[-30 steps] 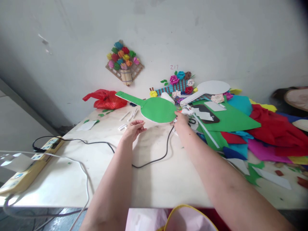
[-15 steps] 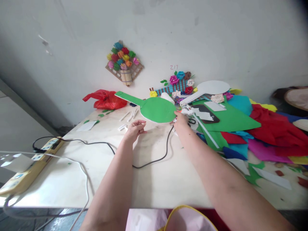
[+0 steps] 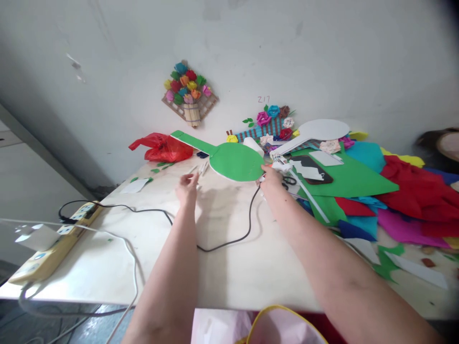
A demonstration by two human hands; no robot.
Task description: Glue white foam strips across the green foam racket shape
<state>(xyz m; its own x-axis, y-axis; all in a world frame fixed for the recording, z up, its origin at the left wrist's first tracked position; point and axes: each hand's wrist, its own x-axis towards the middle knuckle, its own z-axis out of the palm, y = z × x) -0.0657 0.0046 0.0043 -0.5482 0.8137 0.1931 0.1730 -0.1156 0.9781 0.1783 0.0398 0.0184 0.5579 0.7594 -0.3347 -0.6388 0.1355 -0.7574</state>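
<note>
A green paddle-shaped board (image 3: 236, 162) with a white edge and a long handle points left above the table. My right hand (image 3: 271, 177) is closed at its right end. In the same hand seems to be a white glue gun with an orange part (image 3: 281, 166), mostly covered by the fingers. A black cord (image 3: 250, 220) runs up to that hand. My left hand (image 3: 187, 188) is left of the board, fingers curled together over the spot of the short white sticks (image 3: 203, 168). Whatever sits between its fingertips is hidden or too small to name.
A white paddle-shaped board (image 3: 322, 130), a phone (image 3: 315, 179), black scissors (image 3: 289, 181) and coloured sheets (image 3: 362, 184) crowd the right. At left are a red plastic bag (image 3: 168, 149) and a yellow power strip (image 3: 53, 253). Paper flowers (image 3: 188, 83) hang on the wall.
My left hand has moved left and slightly away from me, over the loose white sticks. My right hand and the green board have barely moved; the view has shifted slightly.
</note>
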